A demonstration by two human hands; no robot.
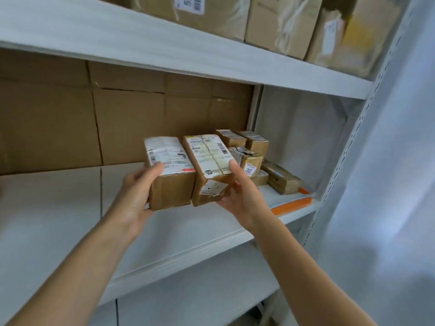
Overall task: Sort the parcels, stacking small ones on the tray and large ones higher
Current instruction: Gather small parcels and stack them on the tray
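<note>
My left hand (pixel 138 191) grips the outer side of the left parcel (pixel 169 171), thumb on its label, and my right hand (pixel 237 191) cups the right parcel (pixel 209 165) from below and the side, thumb on top, so the two small boxes are pressed together between my palms just above the middle shelf (pixel 164 231). To set them down well, I judge I should keep the squeeze even so neither box slips out of the seam, lower both flat rather than on an edge, and slide them right toward the pile. The right box sits a little tilted, so I would level it first. Just beyond my right hand is the stack of small parcels (pixel 249 149), on what looks like an orange-edged tray (pixel 292 204). Behind stands a cardboard backing (pixel 70 118), and the large boxes (pixel 270 17) fill the upper shelf (pixel 164 43).
</note>
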